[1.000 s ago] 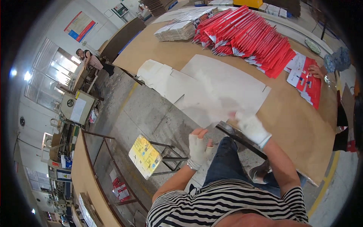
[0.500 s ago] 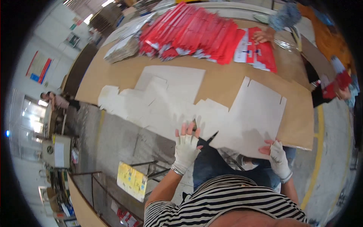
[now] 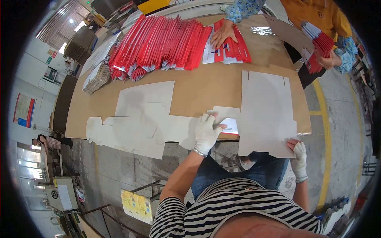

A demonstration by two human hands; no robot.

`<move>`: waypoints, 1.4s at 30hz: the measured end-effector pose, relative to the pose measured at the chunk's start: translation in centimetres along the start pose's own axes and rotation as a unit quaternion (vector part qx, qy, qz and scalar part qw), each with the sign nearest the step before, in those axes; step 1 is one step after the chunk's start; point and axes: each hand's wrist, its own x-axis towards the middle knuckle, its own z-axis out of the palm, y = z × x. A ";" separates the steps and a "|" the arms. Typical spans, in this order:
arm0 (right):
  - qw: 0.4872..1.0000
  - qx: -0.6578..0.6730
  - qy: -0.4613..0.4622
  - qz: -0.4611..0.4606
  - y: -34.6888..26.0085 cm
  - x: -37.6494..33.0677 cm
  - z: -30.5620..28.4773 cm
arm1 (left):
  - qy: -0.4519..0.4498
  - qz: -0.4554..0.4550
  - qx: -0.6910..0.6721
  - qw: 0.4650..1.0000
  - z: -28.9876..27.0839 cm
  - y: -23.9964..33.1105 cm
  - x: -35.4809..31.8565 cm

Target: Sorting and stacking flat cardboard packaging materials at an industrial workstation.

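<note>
My left hand (image 3: 206,133), in a white fingerless glove, is at the table's near edge with its fingers curled. A small dark object shows between thumb and fingers; I cannot make out its kind. Beside the fingertips lies a white printed card with a red edge (image 3: 230,126). Toward the right, my right hand (image 3: 299,160), gloved the same way, grips the lower right edge of a die-cut greyish-white cardboard sheet (image 3: 266,111), its thumb hidden. That sheet overhangs the table edge above my legs. More flat die-cut cardboard (image 3: 139,123) lies to the left of my left hand, also overhanging.
Across the brown-covered table (image 3: 198,89) stretches a long row of red packets (image 3: 158,45), beside a grey-brown stack (image 3: 99,77). A co-worker's hand (image 3: 224,35) presses on red packets; the other (image 3: 328,60) holds a bundle. A yellow-topped stool (image 3: 137,206) stands lower left.
The right-hand cardboard sheet has turned straighter and come apart from the left-hand cardboard, with the printed card now showing between. My left hand has moved forward and its spread fingers have curled.
</note>
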 end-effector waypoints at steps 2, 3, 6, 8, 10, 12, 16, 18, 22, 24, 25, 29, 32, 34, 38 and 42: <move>0.999 0.030 0.007 0.029 -0.7 0.1 0.1 | 0.114 0.161 0.187 0.962 1.1 0.0 0.4; 0.998 0.004 0.060 -0.018 1.2 -1.1 0.9 | 0.088 0.234 0.203 0.947 1.7 -1.0 0.6; 0.995 -0.002 0.091 0.051 1.1 0.4 0.7 | -0.006 0.349 0.163 0.923 2.9 0.4 0.1; 0.988 0.015 0.092 0.124 0.6 1.5 1.2 | -0.087 0.356 0.104 0.924 3.8 0.6 0.1; 0.976 0.022 0.098 0.196 0.7 2.8 1.4 | -0.110 0.318 0.034 0.941 5.0 2.3 0.7; 0.951 0.023 0.052 0.304 1.5 3.8 2.1 | -0.102 0.273 0.023 0.956 6.6 3.6 1.3; 0.924 0.100 0.159 0.333 2.0 3.2 4.2 | 0.044 0.204 0.109 0.972 8.5 4.4 1.9; 0.905 0.172 0.251 0.297 1.1 1.9 5.2 | 0.012 0.230 0.262 0.937 9.1 4.4 1.7; 0.830 0.421 0.181 0.318 -3.7 -0.4 6.9 | -0.023 0.276 0.242 0.930 9.1 5.7 0.9; 0.665 0.610 0.047 0.428 -6.8 0.0 8.1 | -0.135 0.285 0.252 0.915 9.3 7.0 0.6; 0.632 0.643 0.055 0.430 -7.3 0.3 8.8 | -0.162 0.314 0.327 0.876 10.2 7.7 0.2; 0.700 0.559 0.158 0.416 -5.8 0.1 11.0 | -0.179 0.362 0.343 0.848 10.9 8.7 -1.1; 0.804 0.425 0.200 0.364 -6.0 1.3 9.0 | -0.180 0.321 0.274 0.889 9.2 6.3 -0.9; 0.959 0.147 0.168 0.173 -4.9 1.8 6.9 | -0.154 0.319 0.231 0.906 8.6 6.0 -0.5; 0.988 -0.082 0.121 -0.056 -5.2 6.0 6.6 | -0.253 0.262 0.168 0.916 9.6 7.3 0.4; 0.982 -0.159 0.016 -0.102 -1.0 7.5 8.4 | -0.317 0.277 0.255 0.870 7.0 9.0 -0.5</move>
